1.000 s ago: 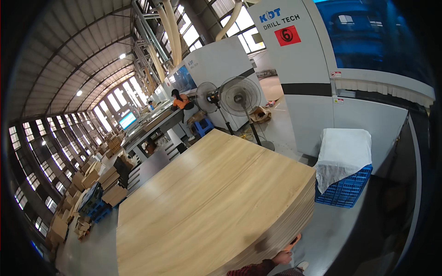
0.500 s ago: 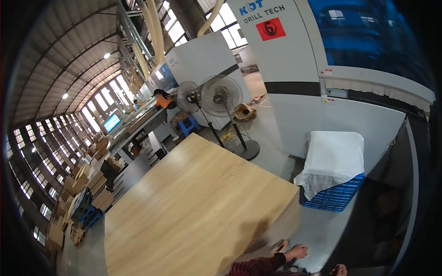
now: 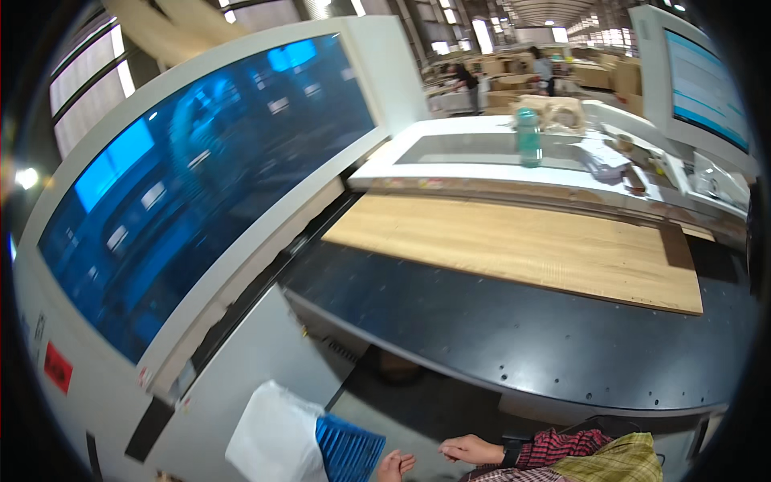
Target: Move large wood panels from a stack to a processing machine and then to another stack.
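Note:
Low in the view, my right hand (image 3: 470,450) reaches leftward from a red-checked sleeve with a black band at the wrist. Its fingers are loosely bent and nothing shows in them. At the lower edge, my left hand (image 3: 393,464) is also bare, fingers slightly bent and apart. A blue plastic crate (image 3: 349,450) lies nearest to it, partly covered by a white sheet (image 3: 269,434). Beyond both hands, a long wood-grain panel (image 3: 514,249) rests flat on a black machine table (image 3: 450,321). Neither hand touches the panel.
A large white machine with a blue window (image 3: 217,177) stands at left. Behind the panel are a green bottle (image 3: 528,136) and papers (image 3: 602,158) on a white surface. A monitor (image 3: 707,88) is at upper right. Two people (image 3: 467,80) stand far back.
My view has swung right, from the stack of wood-grain boards and the fans to the machine table with its panel. The covered crate now appears at lower left.

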Demonstrator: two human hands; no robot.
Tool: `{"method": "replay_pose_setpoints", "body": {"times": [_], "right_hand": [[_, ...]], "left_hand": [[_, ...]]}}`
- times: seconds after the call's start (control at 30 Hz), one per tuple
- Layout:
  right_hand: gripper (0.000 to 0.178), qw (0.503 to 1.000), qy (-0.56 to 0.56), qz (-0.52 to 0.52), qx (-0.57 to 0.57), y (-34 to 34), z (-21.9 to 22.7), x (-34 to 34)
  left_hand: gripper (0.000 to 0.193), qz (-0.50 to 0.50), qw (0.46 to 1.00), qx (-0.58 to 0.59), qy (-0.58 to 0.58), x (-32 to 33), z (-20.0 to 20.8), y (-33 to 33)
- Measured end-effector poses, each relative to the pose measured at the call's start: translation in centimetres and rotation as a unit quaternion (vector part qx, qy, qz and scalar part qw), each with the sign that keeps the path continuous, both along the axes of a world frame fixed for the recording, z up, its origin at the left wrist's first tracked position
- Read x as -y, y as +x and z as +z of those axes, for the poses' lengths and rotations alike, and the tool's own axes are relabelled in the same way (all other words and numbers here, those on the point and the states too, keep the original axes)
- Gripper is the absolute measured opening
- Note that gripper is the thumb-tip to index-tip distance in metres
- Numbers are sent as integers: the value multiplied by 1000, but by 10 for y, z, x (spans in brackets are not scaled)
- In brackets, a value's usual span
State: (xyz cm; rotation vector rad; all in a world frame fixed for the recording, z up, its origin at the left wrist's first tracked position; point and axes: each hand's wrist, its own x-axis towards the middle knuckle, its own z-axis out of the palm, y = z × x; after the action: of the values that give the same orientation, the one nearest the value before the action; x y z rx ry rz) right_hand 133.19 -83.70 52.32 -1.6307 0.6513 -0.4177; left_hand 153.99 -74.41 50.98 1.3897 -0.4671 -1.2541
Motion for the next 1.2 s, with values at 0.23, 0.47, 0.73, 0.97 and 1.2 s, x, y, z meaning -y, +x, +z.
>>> {"method": "replay_pose_setpoints", "body": {"times": [0.23,0.47,0.73,0.97,1.2], "right_hand": [[28,981,0,-190,37,-74,60,14],[20,835,-190,-510,-81,-139,110,31],[29,681,-375,-582,-236,-161,113,120],[42,615,-429,-517,-411,-171,89,235],[51,586,-385,-519,-489,-157,69,244]], "left_hand": [[32,-132,977,119,-117,140,72,-35],[22,-206,933,216,-201,264,98,-53],[17,-230,850,351,-318,337,79,-33],[15,-274,818,365,-350,339,82,-26],[15,-326,812,343,-341,347,84,-21]]}}
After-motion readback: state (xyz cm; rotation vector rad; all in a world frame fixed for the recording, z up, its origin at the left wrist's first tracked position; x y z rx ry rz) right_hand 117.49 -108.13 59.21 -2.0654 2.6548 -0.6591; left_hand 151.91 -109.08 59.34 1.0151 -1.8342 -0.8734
